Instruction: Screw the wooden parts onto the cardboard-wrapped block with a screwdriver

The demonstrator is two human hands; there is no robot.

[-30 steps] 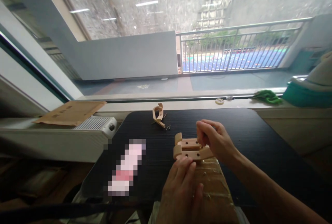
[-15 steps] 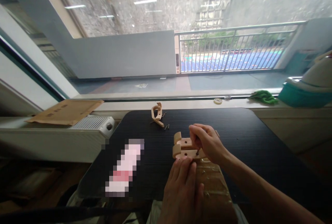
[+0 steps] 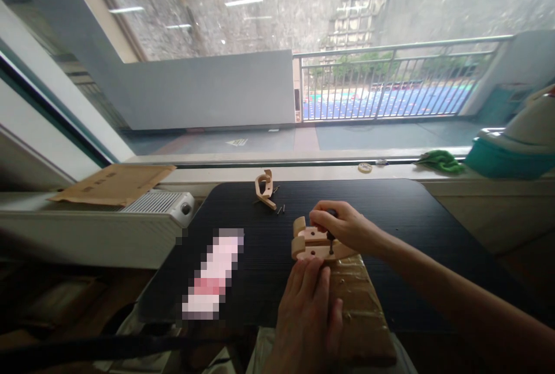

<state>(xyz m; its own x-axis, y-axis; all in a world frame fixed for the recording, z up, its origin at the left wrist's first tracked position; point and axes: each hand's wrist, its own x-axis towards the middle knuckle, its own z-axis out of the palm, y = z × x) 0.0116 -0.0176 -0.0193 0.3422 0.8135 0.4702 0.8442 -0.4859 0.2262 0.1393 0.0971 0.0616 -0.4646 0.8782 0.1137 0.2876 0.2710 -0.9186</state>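
Observation:
My right hand (image 3: 340, 219) is wrapped round the dark handle of a short screwdriver (image 3: 332, 242), whose tip points straight down at the nearer of two pale wooden hooks (image 3: 313, 253). The farther wooden hook (image 3: 312, 233) lies alongside it; both have a drilled hole showing and a raised curl at the left end. They rest at the far end of a tape-wrapped brown block (image 3: 358, 293). Stretched flat along the block's left side, my left hand (image 3: 306, 299) has its fingertips against the nearer hook. The screw head under the tip is too small to make out.
More curved wooden pieces (image 3: 264, 189) lie at the back of the black table (image 3: 243, 218), beside a few loose screws (image 3: 281, 210). A blurred-out pink item (image 3: 212, 276) is on the left. A tape roll (image 3: 365, 167) and green cloth (image 3: 440, 161) sit on the windowsill.
My right hand has tilted and shifted slightly up and left, so more of the screwdriver shows. My left hand stays against the nearer hook. The view has shifted a little.

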